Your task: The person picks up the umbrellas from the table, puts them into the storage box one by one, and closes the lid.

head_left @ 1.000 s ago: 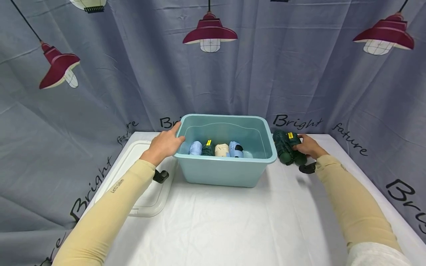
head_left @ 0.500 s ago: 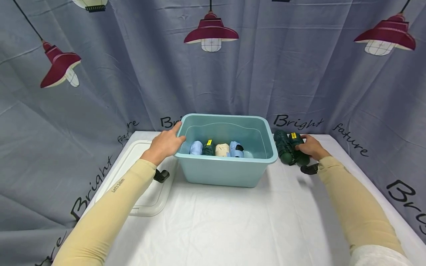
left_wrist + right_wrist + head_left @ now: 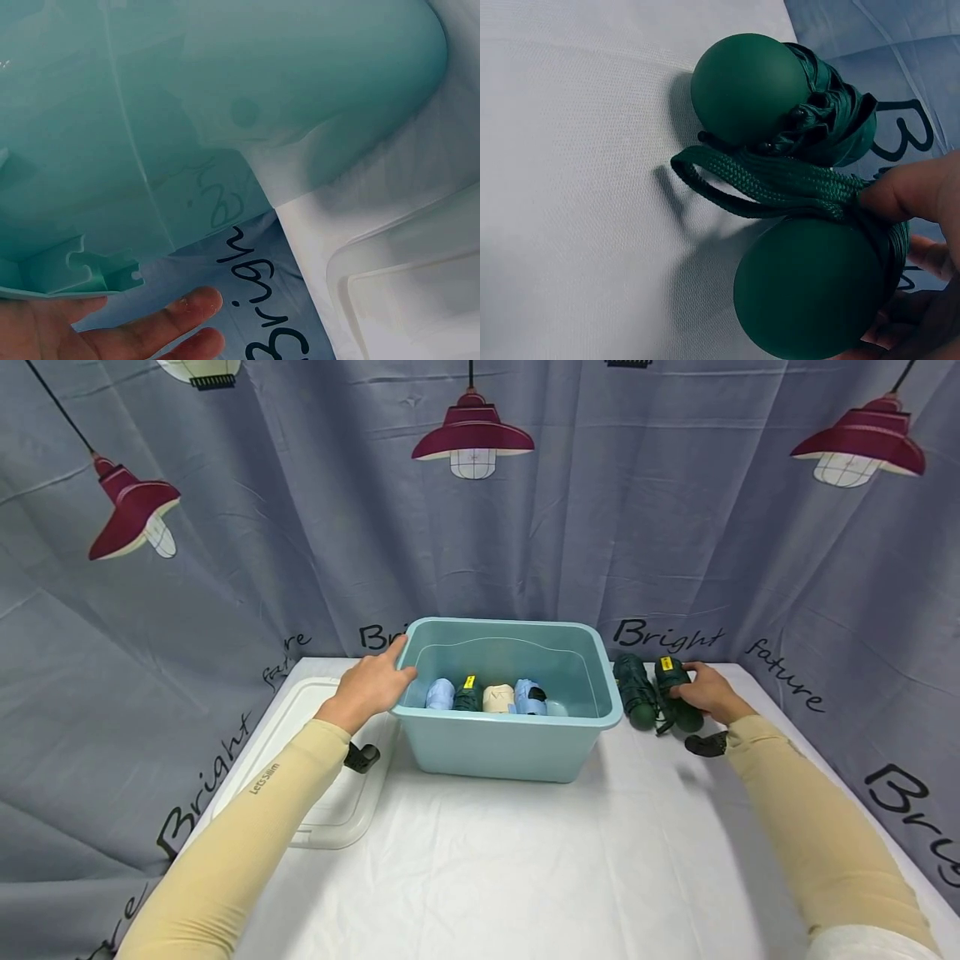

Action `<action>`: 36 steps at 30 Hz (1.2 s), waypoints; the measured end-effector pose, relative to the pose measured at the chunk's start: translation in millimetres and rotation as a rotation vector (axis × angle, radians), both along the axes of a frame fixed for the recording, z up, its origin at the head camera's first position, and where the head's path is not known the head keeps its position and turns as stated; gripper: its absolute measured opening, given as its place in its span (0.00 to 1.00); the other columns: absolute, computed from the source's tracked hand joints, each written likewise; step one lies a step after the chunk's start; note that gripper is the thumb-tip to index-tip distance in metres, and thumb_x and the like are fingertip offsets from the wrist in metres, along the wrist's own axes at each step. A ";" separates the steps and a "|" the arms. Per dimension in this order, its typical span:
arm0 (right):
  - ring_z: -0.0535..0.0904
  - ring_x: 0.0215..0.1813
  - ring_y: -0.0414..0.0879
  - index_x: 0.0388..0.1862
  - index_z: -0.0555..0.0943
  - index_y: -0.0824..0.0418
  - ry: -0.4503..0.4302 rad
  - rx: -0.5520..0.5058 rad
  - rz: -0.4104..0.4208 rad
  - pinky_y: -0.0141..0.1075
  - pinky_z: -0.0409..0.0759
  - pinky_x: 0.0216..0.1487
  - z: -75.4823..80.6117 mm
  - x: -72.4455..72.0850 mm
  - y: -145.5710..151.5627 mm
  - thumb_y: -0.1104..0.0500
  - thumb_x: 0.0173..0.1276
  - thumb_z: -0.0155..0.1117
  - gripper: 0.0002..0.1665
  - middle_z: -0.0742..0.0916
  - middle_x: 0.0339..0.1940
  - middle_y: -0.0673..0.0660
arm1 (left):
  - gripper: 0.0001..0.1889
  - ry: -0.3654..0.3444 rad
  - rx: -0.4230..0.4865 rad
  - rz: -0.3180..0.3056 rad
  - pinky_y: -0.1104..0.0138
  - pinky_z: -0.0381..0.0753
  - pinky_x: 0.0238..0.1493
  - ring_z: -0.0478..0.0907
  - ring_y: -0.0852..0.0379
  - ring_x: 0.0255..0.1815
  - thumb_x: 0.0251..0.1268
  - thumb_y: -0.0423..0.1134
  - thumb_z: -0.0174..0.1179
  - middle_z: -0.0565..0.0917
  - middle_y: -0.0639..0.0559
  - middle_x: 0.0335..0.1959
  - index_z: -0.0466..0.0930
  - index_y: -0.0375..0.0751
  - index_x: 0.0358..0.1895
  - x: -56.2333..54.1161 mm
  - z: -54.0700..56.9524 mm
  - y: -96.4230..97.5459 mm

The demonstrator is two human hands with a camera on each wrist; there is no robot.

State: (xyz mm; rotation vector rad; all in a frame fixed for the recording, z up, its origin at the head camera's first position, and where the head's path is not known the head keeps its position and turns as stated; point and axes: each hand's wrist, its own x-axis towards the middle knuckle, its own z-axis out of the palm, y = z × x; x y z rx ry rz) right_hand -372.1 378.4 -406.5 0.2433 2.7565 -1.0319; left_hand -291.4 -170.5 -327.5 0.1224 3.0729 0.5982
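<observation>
My right hand (image 3: 708, 692) grips a dark green folded umbrella (image 3: 810, 292) with a yellow label, lying on the table right of the bin. Its rounded handle end and strap loop (image 3: 735, 180) show in the right wrist view. Beside it, on the bin side, lies a second dark green folded umbrella (image 3: 636, 693). My left hand (image 3: 367, 689) rests on the left rim of the light blue-green plastic bin (image 3: 510, 721); in the left wrist view its fingers (image 3: 169, 319) extend loosely outside the wall. Its thumb reaches over the rim.
Inside the bin stand a light blue roll (image 3: 440, 694), a dark green one (image 3: 468, 697), a cream one (image 3: 498, 699) and a blue one with black (image 3: 530, 697). A translucent lid (image 3: 337, 831) lies left on the white table (image 3: 510, 860). A grey-blue curtain (image 3: 637, 527) hangs behind.
My right hand has moved slightly right with the dark green umbrella, opening a gap between it and the second one. My left hand has stayed on the bin's rim.
</observation>
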 end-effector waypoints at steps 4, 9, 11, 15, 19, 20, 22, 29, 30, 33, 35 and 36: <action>0.69 0.65 0.73 0.80 0.44 0.73 0.025 0.022 0.009 0.57 0.79 0.54 2.4 3.6 2.1 0.58 0.71 0.56 0.49 0.63 0.70 0.82 | 0.38 -0.004 0.003 -0.003 0.46 0.76 0.47 0.80 0.37 0.53 0.74 0.56 0.43 0.79 0.32 0.62 0.44 0.55 0.83 0.7 0.3 0.2; 0.71 0.63 0.73 0.80 0.44 0.74 0.055 0.020 0.025 0.57 0.80 0.51 7.5 8.1 3.6 0.59 0.71 0.56 0.49 0.64 0.68 0.82 | 0.38 -0.010 -0.002 -0.004 0.47 0.76 0.45 0.81 0.38 0.51 0.74 0.56 0.42 0.79 0.32 0.61 0.43 0.55 0.83 0.5 0.6 0.0; 0.72 0.62 0.73 0.80 0.44 0.74 0.060 0.018 0.033 0.56 0.80 0.51 9.9 9.6 4.2 0.59 0.71 0.57 0.49 0.64 0.67 0.83 | 0.38 -0.012 -0.005 -0.003 0.49 0.76 0.44 0.81 0.39 0.49 0.74 0.56 0.42 0.80 0.33 0.60 0.43 0.55 0.83 0.5 0.4 0.1; 0.73 0.61 0.73 0.80 0.44 0.74 0.070 0.039 0.043 0.54 0.81 0.47 16.5 13.9 3.9 0.58 0.71 0.57 0.49 0.66 0.66 0.82 | 0.38 -0.011 -0.006 -0.007 0.49 0.76 0.42 0.81 0.40 0.47 0.74 0.56 0.42 0.81 0.33 0.58 0.43 0.55 0.83 1.1 0.6 0.5; 0.72 0.61 0.74 0.80 0.45 0.74 0.074 0.050 0.047 0.57 0.80 0.50 24.0 18.0 1.5 0.57 0.71 0.57 0.49 0.66 0.65 0.83 | 0.38 -0.007 -0.006 -0.008 0.49 0.75 0.42 0.81 0.40 0.47 0.73 0.56 0.42 0.81 0.33 0.58 0.43 0.54 0.83 1.5 0.9 0.4; 0.71 0.62 0.74 0.80 0.44 0.74 0.073 0.043 0.047 0.58 0.80 0.52 25.8 18.7 0.7 0.57 0.71 0.57 0.49 0.65 0.66 0.83 | 0.38 -0.007 -0.005 -0.008 0.49 0.75 0.42 0.81 0.40 0.46 0.74 0.56 0.42 0.81 0.33 0.57 0.43 0.54 0.83 1.4 0.8 0.3; 0.70 0.63 0.74 0.80 0.44 0.73 0.075 0.025 0.050 0.61 0.78 0.55 29.6 20.2 -1.7 0.57 0.71 0.57 0.49 0.65 0.66 0.83 | 0.38 -0.009 -0.005 -0.007 0.49 0.75 0.42 0.81 0.40 0.47 0.74 0.56 0.42 0.81 0.33 0.57 0.43 0.54 0.83 1.0 0.4 0.1; 0.73 0.63 0.73 0.81 0.44 0.71 0.090 0.010 0.064 0.59 0.78 0.55 46.5 27.1 -14.1 0.57 0.72 0.57 0.49 0.68 0.66 0.83 | 0.38 -0.008 -0.008 -0.007 0.49 0.75 0.43 0.81 0.40 0.46 0.73 0.56 0.42 0.82 0.33 0.56 0.43 0.54 0.83 0.4 -0.4 -0.2; 0.73 0.62 0.73 0.81 0.43 0.71 0.088 0.013 0.067 0.59 0.79 0.55 49.8 28.6 -16.2 0.57 0.72 0.58 0.50 0.68 0.66 0.83 | 0.38 -0.009 -0.009 -0.007 0.49 0.75 0.43 0.80 0.40 0.46 0.73 0.56 0.42 0.81 0.33 0.56 0.43 0.54 0.83 0.4 -0.5 -0.3; 0.74 0.62 0.73 0.81 0.43 0.70 0.088 0.024 0.080 0.58 0.80 0.53 60.5 33.2 -22.2 0.56 0.72 0.58 0.50 0.68 0.66 0.82 | 0.38 -0.009 -0.009 -0.005 0.49 0.75 0.44 0.80 0.40 0.48 0.73 0.56 0.42 0.81 0.32 0.58 0.43 0.53 0.83 0.5 -0.6 -0.5; 0.75 0.62 0.73 0.81 0.44 0.70 0.094 0.034 0.097 0.57 0.81 0.52 67.7 36.7 -25.9 0.55 0.73 0.58 0.50 0.69 0.66 0.82 | 0.38 -0.006 -0.009 -0.006 0.48 0.75 0.45 0.80 0.39 0.50 0.73 0.56 0.42 0.79 0.31 0.60 0.43 0.53 0.83 0.6 -0.6 -0.6; 0.75 0.62 0.73 0.81 0.44 0.70 0.099 0.039 0.102 0.56 0.82 0.52 71.0 38.2 -27.7 0.54 0.73 0.59 0.50 0.69 0.66 0.82 | 0.38 -0.005 -0.009 -0.006 0.47 0.75 0.46 0.80 0.38 0.51 0.73 0.56 0.42 0.79 0.31 0.61 0.43 0.53 0.83 0.8 -0.5 -0.5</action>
